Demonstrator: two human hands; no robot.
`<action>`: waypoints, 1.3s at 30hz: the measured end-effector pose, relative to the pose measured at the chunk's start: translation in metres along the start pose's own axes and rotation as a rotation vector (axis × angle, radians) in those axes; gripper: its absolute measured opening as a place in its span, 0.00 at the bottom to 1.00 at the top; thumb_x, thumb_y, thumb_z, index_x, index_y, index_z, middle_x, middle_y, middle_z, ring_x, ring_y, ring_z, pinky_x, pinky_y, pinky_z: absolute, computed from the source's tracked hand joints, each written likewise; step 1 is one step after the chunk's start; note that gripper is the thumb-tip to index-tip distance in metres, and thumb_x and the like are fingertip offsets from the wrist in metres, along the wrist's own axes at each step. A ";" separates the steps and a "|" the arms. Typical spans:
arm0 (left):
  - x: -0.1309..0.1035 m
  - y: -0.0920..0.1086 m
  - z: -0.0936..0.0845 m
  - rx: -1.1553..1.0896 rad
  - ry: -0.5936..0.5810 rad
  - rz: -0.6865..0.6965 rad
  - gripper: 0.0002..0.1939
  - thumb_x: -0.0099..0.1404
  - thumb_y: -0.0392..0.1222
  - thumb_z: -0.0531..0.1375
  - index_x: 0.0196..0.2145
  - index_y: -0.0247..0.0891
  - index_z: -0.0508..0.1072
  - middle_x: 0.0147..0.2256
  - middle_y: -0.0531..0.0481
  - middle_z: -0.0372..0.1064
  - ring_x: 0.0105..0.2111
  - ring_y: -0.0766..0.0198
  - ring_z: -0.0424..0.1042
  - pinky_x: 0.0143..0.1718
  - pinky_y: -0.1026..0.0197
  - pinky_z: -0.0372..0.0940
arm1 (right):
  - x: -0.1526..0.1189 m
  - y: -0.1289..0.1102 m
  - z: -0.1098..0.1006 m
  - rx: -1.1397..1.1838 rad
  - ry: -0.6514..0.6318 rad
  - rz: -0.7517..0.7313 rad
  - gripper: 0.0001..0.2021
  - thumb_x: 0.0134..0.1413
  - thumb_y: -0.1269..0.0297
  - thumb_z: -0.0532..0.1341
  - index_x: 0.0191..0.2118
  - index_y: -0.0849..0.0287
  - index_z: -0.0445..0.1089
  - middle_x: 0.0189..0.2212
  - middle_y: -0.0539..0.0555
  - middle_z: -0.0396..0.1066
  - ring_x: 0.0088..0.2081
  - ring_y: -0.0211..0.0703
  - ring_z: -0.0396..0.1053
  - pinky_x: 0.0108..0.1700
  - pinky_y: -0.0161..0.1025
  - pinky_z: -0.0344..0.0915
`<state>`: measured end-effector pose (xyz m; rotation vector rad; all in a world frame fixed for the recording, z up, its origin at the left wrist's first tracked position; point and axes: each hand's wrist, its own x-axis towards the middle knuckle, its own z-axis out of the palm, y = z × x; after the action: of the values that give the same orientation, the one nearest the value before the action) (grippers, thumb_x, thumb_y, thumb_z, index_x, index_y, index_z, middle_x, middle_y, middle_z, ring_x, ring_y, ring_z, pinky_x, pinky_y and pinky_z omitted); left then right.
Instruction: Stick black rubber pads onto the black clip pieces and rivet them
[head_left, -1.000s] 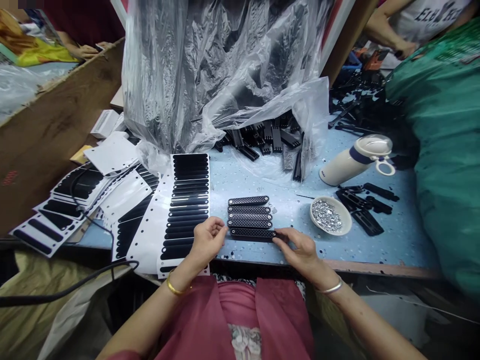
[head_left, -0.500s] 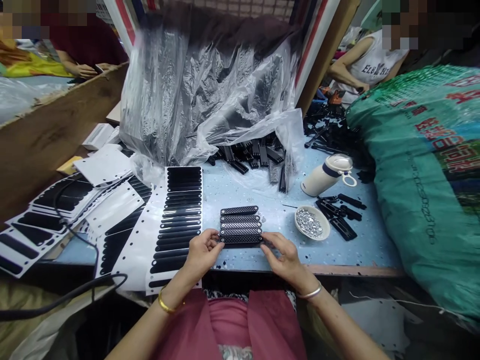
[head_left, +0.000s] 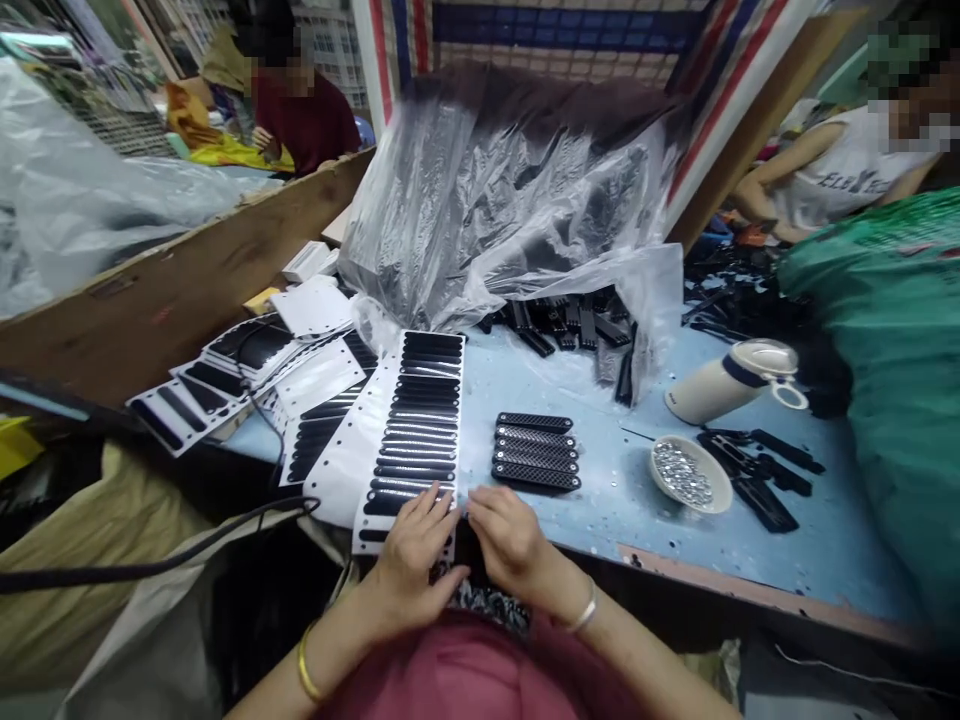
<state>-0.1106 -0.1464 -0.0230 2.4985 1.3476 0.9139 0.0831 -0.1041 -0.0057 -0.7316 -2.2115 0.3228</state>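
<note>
A white sheet (head_left: 373,535) bearing a column of black rounded strips lies near the table's front edge. My left hand (head_left: 415,552) rests on its lower end, fingers stretched out flat and thumb apart. Just off the sheet's right edge is my right hand (head_left: 511,538), its fingers curled together close to the left fingertips; whatever they may hold is hidden. Beyond the right hand, several black perforated bars (head_left: 535,452) with silvery ends lie side by side in a neat row.
A bowl (head_left: 720,493) of small silvery pieces, a cream bottle (head_left: 709,388) and loose black parts (head_left: 765,500) are on the right. Plastic sheeting (head_left: 517,210) covers more black parts behind. More sheets (head_left: 319,378) lie left; a green sack (head_left: 885,300) stands right. Two people sit beyond.
Both hands have left the row of bars and moved left to the sheet's lower end. The left hand has flattened out. The camera view has turned left.
</note>
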 end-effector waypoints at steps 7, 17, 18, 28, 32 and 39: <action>-0.049 -0.026 -0.038 0.049 0.458 -0.578 0.06 0.56 0.37 0.64 0.34 0.35 0.76 0.30 0.45 0.76 0.32 0.56 0.76 0.39 0.54 0.69 | -0.010 0.019 0.040 -0.190 -0.195 -0.024 0.14 0.59 0.73 0.57 0.51 0.66 0.69 0.51 0.67 0.70 0.56 0.62 0.64 0.47 0.55 0.65; -0.053 -0.013 -0.024 -1.344 0.440 -1.116 0.10 0.48 0.40 0.69 0.26 0.30 0.77 0.23 0.47 0.74 0.23 0.64 0.71 0.30 0.62 0.68 | 0.002 -0.002 0.035 0.047 -0.048 -0.093 0.20 0.53 0.75 0.61 0.52 0.58 0.67 0.47 0.63 0.74 0.55 0.59 0.66 0.46 0.56 0.68; -0.049 -0.011 -0.025 -1.359 0.440 -1.108 0.09 0.49 0.39 0.69 0.25 0.30 0.76 0.23 0.47 0.73 0.23 0.65 0.71 0.29 0.62 0.67 | 0.006 -0.005 0.040 0.080 -0.065 -0.116 0.20 0.53 0.74 0.62 0.53 0.57 0.67 0.47 0.63 0.74 0.55 0.59 0.66 0.47 0.56 0.68; -0.038 -0.017 -0.031 -1.332 0.537 -1.015 0.09 0.51 0.39 0.68 0.29 0.30 0.79 0.25 0.48 0.74 0.25 0.64 0.70 0.31 0.63 0.65 | 0.031 -0.002 0.067 0.153 -0.183 -0.007 0.10 0.55 0.65 0.64 0.44 0.56 0.74 0.43 0.59 0.77 0.49 0.57 0.71 0.47 0.55 0.68; -0.039 -0.018 -0.030 -1.293 0.551 -0.995 0.09 0.52 0.40 0.68 0.30 0.30 0.80 0.26 0.47 0.75 0.27 0.63 0.71 0.33 0.62 0.65 | 0.037 -0.010 0.071 0.233 -0.127 0.022 0.10 0.55 0.61 0.65 0.43 0.57 0.75 0.41 0.59 0.78 0.43 0.51 0.74 0.46 0.51 0.70; -0.032 -0.024 -0.026 -1.311 0.513 -0.970 0.09 0.52 0.41 0.68 0.28 0.31 0.80 0.24 0.47 0.75 0.26 0.62 0.71 0.32 0.61 0.66 | 0.044 -0.012 0.086 0.418 -0.195 0.174 0.07 0.57 0.65 0.62 0.39 0.56 0.77 0.37 0.58 0.78 0.45 0.51 0.74 0.46 0.51 0.72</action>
<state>-0.1558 -0.1615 -0.0255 0.5653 1.1636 1.4495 -0.0093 -0.0871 -0.0319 -0.6811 -2.1571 0.9459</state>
